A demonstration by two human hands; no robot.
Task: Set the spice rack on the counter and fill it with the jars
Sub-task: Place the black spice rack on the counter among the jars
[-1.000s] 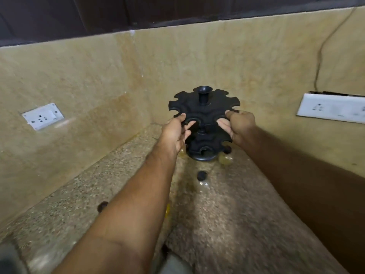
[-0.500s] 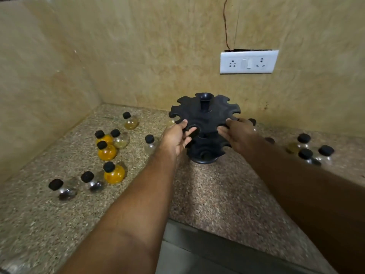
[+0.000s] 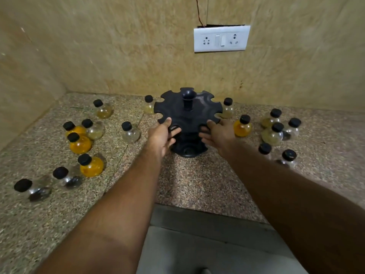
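i see the spice rack (image 3: 187,113) standing on the desk (image 3: 197,184) among scattered jars (image 3: 81,144); my left hand (image 3: 161,136) and right hand (image 3: 219,133) each pinch its top tier, fingers (image 3: 203,135) beneath, thumbs above.

black spice rack (image 3: 199,113) and jar caps (image 3: 73,137) on a speckled counter (image 3: 197,184).

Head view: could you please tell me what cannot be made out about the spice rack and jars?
Head view throughout.
Black plastic two-tier spice rack: lower tier mostly hidden by its top tier and by the left hand and right hand gripping it.
Round glass jar behind the rack: partly covered by the top tier.
Two black-capped clear jars, near right: bodies blurred, contents unreadable.
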